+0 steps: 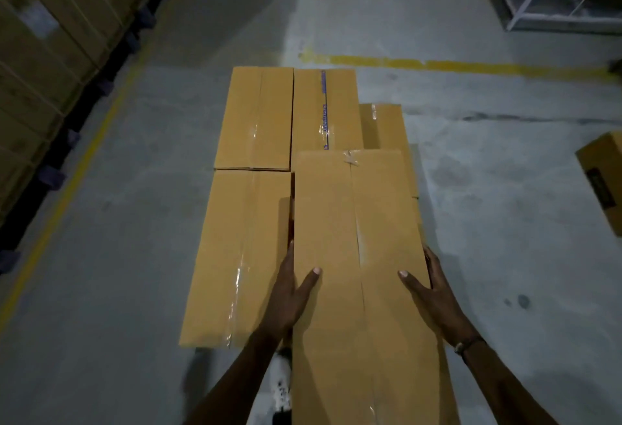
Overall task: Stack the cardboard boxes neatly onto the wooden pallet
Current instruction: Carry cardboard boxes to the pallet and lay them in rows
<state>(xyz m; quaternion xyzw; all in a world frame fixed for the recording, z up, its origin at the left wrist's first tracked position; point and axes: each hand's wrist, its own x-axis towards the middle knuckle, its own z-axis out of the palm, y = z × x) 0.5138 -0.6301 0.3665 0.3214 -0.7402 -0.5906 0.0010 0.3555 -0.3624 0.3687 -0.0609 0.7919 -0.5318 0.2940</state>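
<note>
Held between left hand (289,293) and right hand (434,293), palms clamping its long sides with thumbs flat on top: long, smooth tan cardboard box (356,256) with glossy taped seam, above stacked boxes (252,121).

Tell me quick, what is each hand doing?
Left hand: holds the long cardboard box by its left side.
Right hand: holds its right side.

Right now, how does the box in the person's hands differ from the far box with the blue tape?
The held box is gripped at its sides by the left hand and right hand; the blue-tape box lies untouched in the stack. The held box's seam looks clear-taped; the other's carries a blue printed strip. The held box overlaps the blue-tape box's near end. Both are long brown cardboard, lying lengthwise.
</note>
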